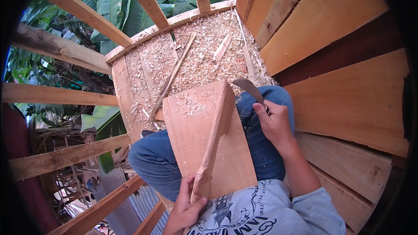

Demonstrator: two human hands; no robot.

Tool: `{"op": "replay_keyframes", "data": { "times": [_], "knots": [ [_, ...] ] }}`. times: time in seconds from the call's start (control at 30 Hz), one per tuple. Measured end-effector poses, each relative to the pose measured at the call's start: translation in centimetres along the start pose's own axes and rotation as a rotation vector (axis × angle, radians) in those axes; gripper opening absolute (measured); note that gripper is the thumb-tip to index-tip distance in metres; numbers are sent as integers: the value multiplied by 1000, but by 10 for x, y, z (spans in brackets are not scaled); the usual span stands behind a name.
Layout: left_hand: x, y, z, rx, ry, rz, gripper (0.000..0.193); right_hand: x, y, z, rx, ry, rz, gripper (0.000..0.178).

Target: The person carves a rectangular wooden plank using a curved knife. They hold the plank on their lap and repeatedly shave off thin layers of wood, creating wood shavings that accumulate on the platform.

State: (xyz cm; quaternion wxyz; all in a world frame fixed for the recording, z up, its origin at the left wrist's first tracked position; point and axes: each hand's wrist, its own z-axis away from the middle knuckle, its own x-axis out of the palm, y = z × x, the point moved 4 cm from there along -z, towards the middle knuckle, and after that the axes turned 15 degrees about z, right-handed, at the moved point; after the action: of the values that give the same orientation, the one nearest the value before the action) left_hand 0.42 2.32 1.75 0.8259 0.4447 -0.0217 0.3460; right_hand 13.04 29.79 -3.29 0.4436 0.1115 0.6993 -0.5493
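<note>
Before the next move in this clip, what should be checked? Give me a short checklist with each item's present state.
1. Left hand grips the wooden piece at its near end: ok.
2. Right hand holds the curved knife: ok.
3. Left hand away from the knife: ok, they are at opposite ends of the piece.
4. Board lies across the lap under the piece: ok.
5. Knife clear of the right knee: cannot tell; it overlaps the jeans in this view, and the gap does not show.
6. Board free of shavings: not ok, some lie on its far part.
</note>
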Motion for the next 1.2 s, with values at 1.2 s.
{"op": "replay_keyframes", "data": {
  "times": [1.2],
  "knots": [
    [-33, -6, 12, 58, -36, 55, 58, 47, -15, 3, -9, -43, -83, 61]
  ]
}}
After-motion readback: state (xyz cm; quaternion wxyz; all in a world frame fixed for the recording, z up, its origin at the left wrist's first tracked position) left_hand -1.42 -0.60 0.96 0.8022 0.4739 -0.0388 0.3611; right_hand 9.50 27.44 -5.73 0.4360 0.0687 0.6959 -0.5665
